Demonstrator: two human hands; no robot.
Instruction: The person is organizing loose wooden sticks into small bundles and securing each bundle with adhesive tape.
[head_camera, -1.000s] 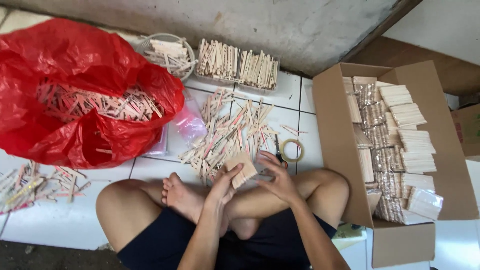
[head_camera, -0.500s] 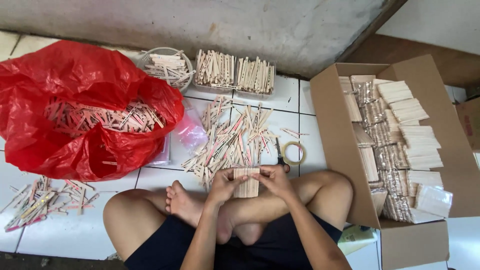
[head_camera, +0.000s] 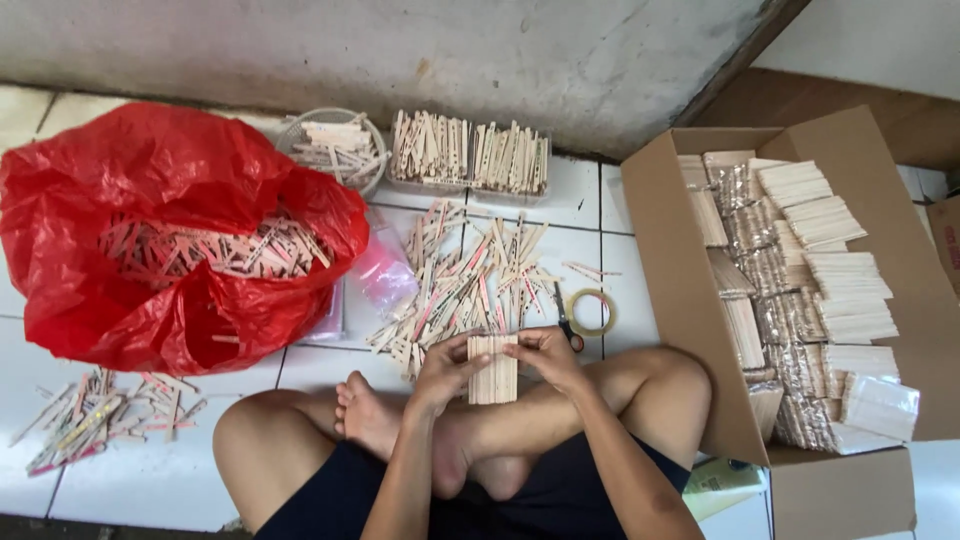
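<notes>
A stack of flat wooden sticks (head_camera: 493, 368) is being clasped between both hands, just above the crossed shins. The grip of the left hand (head_camera: 441, 372) is being closed on the stack's left face, and the grip of the right hand (head_camera: 545, 357) is being closed on its right face and far top corner; both are being held narrow, with the bundle pinched between them. The long axis of the sticks is being kept running near to far, so the stack is being presented end-on toward the person, with its near end low between the wrists. Neither hand is being held clearly nearer; the bundle is lying midway between them.

Just beyond the far end of the stack, a loose heap of sticks (head_camera: 470, 280) is being left spread on the tiled floor (head_camera: 150, 480). To the right of the right hand, scissors (head_camera: 565, 325) and a roll of tape (head_camera: 590, 311) are lying close by. Farther right, an open cardboard box (head_camera: 690, 330) is being filled with wrapped bundles. Well to the left, a red plastic bag (head_camera: 170, 230) of sticks is lying open.
</notes>
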